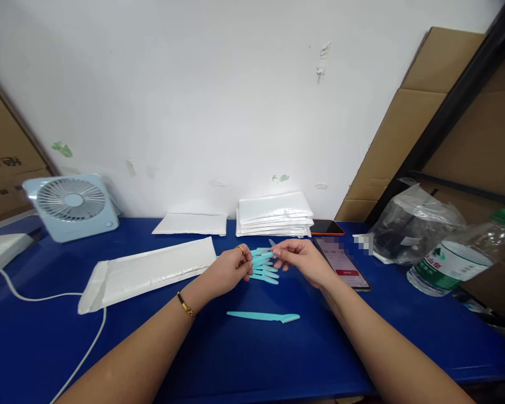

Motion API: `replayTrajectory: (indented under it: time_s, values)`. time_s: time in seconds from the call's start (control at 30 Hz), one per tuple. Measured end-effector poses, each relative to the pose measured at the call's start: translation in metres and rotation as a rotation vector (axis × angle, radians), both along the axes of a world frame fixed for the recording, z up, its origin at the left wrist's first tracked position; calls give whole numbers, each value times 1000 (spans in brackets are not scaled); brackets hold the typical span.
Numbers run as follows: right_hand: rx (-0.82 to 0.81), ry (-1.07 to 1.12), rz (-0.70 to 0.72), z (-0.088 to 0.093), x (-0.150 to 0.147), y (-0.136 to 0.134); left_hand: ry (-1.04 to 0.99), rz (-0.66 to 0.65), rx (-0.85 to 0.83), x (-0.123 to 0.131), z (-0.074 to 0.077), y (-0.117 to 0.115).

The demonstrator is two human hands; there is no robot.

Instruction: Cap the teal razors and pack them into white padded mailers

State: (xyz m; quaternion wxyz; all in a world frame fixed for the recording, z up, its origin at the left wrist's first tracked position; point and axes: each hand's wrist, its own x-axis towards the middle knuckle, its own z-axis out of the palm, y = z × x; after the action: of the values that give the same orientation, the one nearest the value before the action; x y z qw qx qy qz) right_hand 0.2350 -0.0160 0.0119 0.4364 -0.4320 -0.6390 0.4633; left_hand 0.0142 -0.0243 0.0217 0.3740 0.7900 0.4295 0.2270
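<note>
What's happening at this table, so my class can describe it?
A person's left hand holds a fan of turquoise tools; the right hand is at their free ends, its grip unclear. One loose turquoise tool lies apart on the blue table. A white packet lies left of the left hand, and a white stack sits by the wall.

pale-blue fan [73, 206], left | phone [340, 262] (screen lit) | green-capped bottle [450, 266] beside clear plastic bag [412, 221]

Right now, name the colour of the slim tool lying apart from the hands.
Turquoise; the slim tool shows in the head view.
</note>
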Motion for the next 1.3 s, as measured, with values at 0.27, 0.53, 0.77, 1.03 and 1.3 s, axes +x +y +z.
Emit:
replayTrajectory:
  time_s: [0.27,0.53,0.77,1.03,1.3]
  values:
    - [521,-770,-179,-22,18,30,264,16,343,4,9,-11]
    - [432,-1043,-100,-19,25,34,443,-298,169,10,11,-32]
    - [318,-1067,-223,-6,42,25,242,-149,106,4,11,-20]
    - [162,-470,-144,7,36,11,278,30,256,-4,15,-7]
    - [553,-415,-131,25,17,-15,556,135,412,-7,16,-5]
